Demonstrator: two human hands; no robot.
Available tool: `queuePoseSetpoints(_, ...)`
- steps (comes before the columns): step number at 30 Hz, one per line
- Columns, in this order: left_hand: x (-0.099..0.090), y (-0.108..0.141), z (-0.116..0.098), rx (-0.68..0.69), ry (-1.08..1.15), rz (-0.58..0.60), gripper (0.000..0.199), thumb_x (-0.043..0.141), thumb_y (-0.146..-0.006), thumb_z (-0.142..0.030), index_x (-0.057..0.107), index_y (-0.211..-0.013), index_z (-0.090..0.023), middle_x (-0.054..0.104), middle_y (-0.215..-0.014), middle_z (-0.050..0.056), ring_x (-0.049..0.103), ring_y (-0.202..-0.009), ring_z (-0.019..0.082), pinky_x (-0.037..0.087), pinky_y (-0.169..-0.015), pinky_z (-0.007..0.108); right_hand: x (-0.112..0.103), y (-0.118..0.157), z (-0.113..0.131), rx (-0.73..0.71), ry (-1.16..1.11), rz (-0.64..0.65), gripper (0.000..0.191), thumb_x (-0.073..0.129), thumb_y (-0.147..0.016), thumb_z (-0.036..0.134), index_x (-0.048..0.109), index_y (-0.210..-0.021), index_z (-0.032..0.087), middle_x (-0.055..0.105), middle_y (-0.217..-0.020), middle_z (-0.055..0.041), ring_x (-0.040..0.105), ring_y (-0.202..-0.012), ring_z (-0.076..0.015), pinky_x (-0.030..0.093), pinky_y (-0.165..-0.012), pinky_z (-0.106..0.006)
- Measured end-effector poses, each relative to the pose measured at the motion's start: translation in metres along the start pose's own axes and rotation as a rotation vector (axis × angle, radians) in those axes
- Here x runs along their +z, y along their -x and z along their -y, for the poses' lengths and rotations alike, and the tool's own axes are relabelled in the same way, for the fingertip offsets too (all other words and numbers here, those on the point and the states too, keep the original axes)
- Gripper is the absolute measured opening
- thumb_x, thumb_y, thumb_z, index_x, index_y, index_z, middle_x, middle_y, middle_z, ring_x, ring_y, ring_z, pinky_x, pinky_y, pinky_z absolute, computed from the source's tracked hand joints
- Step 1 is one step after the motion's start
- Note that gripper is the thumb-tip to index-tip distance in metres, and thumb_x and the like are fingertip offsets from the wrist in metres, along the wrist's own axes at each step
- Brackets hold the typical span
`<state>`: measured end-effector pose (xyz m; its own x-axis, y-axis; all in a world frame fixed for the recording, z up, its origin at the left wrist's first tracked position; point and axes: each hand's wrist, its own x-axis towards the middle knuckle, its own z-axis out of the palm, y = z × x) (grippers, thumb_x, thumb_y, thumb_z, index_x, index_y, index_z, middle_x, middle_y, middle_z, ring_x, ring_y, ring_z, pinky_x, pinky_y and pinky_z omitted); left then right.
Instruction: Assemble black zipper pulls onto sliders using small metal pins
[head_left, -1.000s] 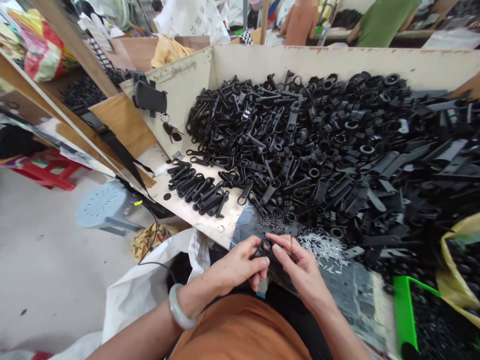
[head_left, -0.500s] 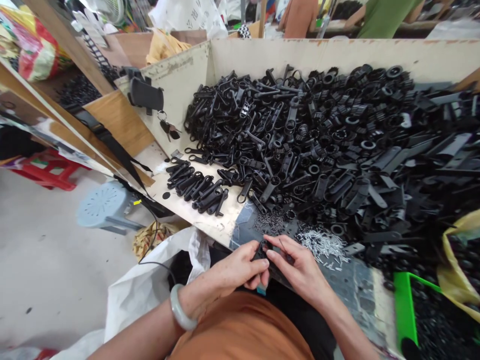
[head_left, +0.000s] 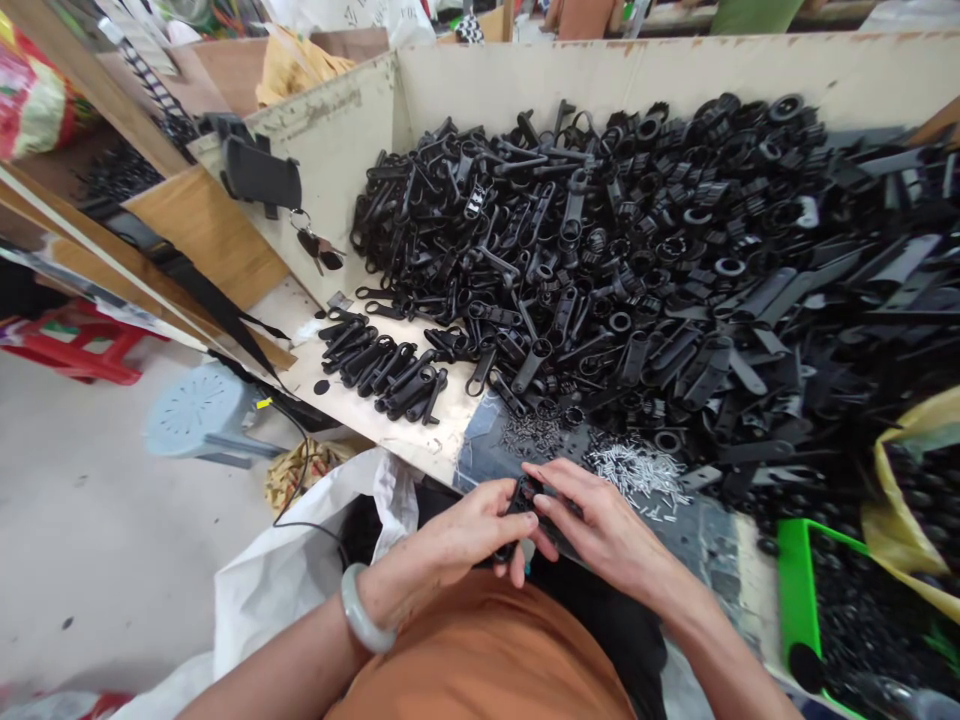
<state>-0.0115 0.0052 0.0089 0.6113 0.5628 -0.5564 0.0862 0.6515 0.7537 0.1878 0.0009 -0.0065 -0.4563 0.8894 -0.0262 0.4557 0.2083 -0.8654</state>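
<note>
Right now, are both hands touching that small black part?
Touching. The head view shows the left hand and right hand both pinching the black part between their fingertips.

Big heap of black plastic parts (head_left: 660, 260) fills my bench, small row of them (head_left: 382, 365) laid out at left. Silver pins (head_left: 637, 472) near the edge. Keys (head_left: 315, 245) on the wall, grey stool (head_left: 199, 412) below, green bin (head_left: 799, 600) right.
</note>
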Motion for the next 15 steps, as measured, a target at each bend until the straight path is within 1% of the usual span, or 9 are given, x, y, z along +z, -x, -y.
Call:
queuePoseSetpoints(2, 0.0, -0.002, 0.006, -0.005, 0.01, 0.008, 0.034, 0.063, -0.088, -0.041, 0.056, -0.108, -0.015, 0.076, -0.088, 0.008, 0.058, -0.047, 0.007, 0.033, -0.045, 0.019, -0.001, 0.0, 0.002, -0.01, -0.003, 0.003, 0.037, 0.045, -0.105, 0.031, 0.068, -0.132, 0.023, 0.07, -0.106, -0.0085, 0.067, -0.088, -0.018, 0.055, -0.081, -0.031)
queuePoseSetpoints(5, 0.001, -0.001, 0.014, -0.01, 0.049, -0.021, 0.035, 0.063, -0.089, -0.043, 0.055, -0.11, -0.016, 0.074, -0.086, 0.007, 0.055, -0.047, 0.007, 0.03, -0.045, 0.02, 0.0, 0.002, 0.004, 0.001, -0.008, -0.015, 0.035, 0.047, -0.104, 0.032, 0.07, -0.13, 0.024, 0.07, -0.104, -0.0076, 0.067, -0.086, -0.0174, 0.054, -0.08, -0.03)
queuePoseSetpoints(7, -0.002, 0.001, 0.016, 0.01, 0.046, -0.047, 0.033, 0.061, -0.09, -0.044, 0.056, -0.107, -0.017, 0.07, -0.078, 0.002, 0.051, -0.048, 0.007, 0.028, -0.047, 0.02, 0.002, 0.005, 0.003, 0.038, -0.022, -0.058, 0.035, 0.054, -0.102, 0.036, 0.069, -0.132, 0.026, 0.07, -0.105, -0.0065, 0.064, -0.076, -0.0154, 0.054, -0.071, -0.028)
queuePoseSetpoints(8, -0.005, 0.002, 0.016, 0.034, 0.016, -0.087, 0.031, 0.06, -0.091, -0.045, 0.056, -0.105, -0.017, 0.066, -0.073, 0.0, 0.049, -0.049, 0.008, 0.029, -0.048, 0.021, 0.004, 0.006, 0.002, 0.067, -0.034, -0.103, 0.037, 0.058, -0.1, 0.039, 0.068, -0.133, 0.027, 0.071, -0.105, -0.0058, 0.061, -0.069, -0.0141, 0.053, -0.065, -0.027)
queuePoseSetpoints(9, -0.009, 0.003, 0.014, 0.074, -0.045, -0.16, 0.029, 0.059, -0.091, -0.044, 0.057, -0.104, -0.018, 0.063, -0.071, -0.002, 0.048, -0.052, 0.009, 0.031, -0.05, 0.021, 0.005, 0.008, 0.0, 0.093, -0.047, -0.168, 0.039, 0.061, -0.097, 0.041, 0.069, -0.133, 0.027, 0.071, -0.103, -0.0051, 0.058, -0.063, -0.0131, 0.051, -0.06, -0.026)
queuePoseSetpoints(10, -0.014, 0.004, 0.012, 0.129, -0.142, -0.272, 0.027, 0.06, -0.091, -0.043, 0.058, -0.102, -0.018, 0.061, -0.071, -0.002, 0.05, -0.056, 0.01, 0.034, -0.054, 0.022, 0.006, 0.01, -0.002, 0.116, -0.058, -0.25, 0.039, 0.063, -0.096, 0.044, 0.07, -0.13, 0.027, 0.071, -0.098, -0.0043, 0.055, -0.06, -0.013, 0.049, -0.057, -0.026)
queuePoseSetpoints(13, -0.031, 0.002, 0.002, 0.246, -0.585, -0.692, 0.016, 0.062, -0.089, -0.036, 0.062, -0.09, -0.02, 0.065, -0.077, 0.0, 0.058, -0.072, 0.017, 0.04, -0.067, 0.027, 0.005, 0.014, -0.01, 0.171, -0.067, -0.5, 0.033, 0.063, -0.094, 0.049, 0.079, -0.107, 0.024, 0.066, -0.078, -0.0023, 0.054, -0.06, -0.015, 0.048, -0.059, -0.028)
queuePoseSetpoints(14, -0.036, -0.001, -0.001, 0.254, -0.737, -0.774, 0.014, 0.061, -0.089, -0.034, 0.062, -0.086, -0.021, 0.066, -0.078, 0.001, 0.06, -0.075, 0.018, 0.04, -0.069, 0.028, 0.003, 0.015, -0.013, 0.185, -0.065, -0.554, 0.032, 0.063, -0.093, 0.05, 0.079, -0.101, 0.023, 0.065, -0.076, -0.0022, 0.054, -0.06, -0.0154, 0.047, -0.059, -0.028)
queuePoseSetpoints(15, -0.04, -0.005, -0.003, 0.249, -0.871, -0.805, 0.015, 0.06, -0.091, -0.034, 0.062, -0.084, -0.021, 0.067, -0.078, 0.001, 0.062, -0.075, 0.019, 0.04, -0.07, 0.029, 0.001, 0.016, -0.014, 0.2, -0.06, -0.587, 0.032, 0.063, -0.093, 0.05, 0.079, -0.097, 0.023, 0.065, -0.075, -0.0021, 0.053, -0.06, -0.0154, 0.046, -0.059, -0.028)
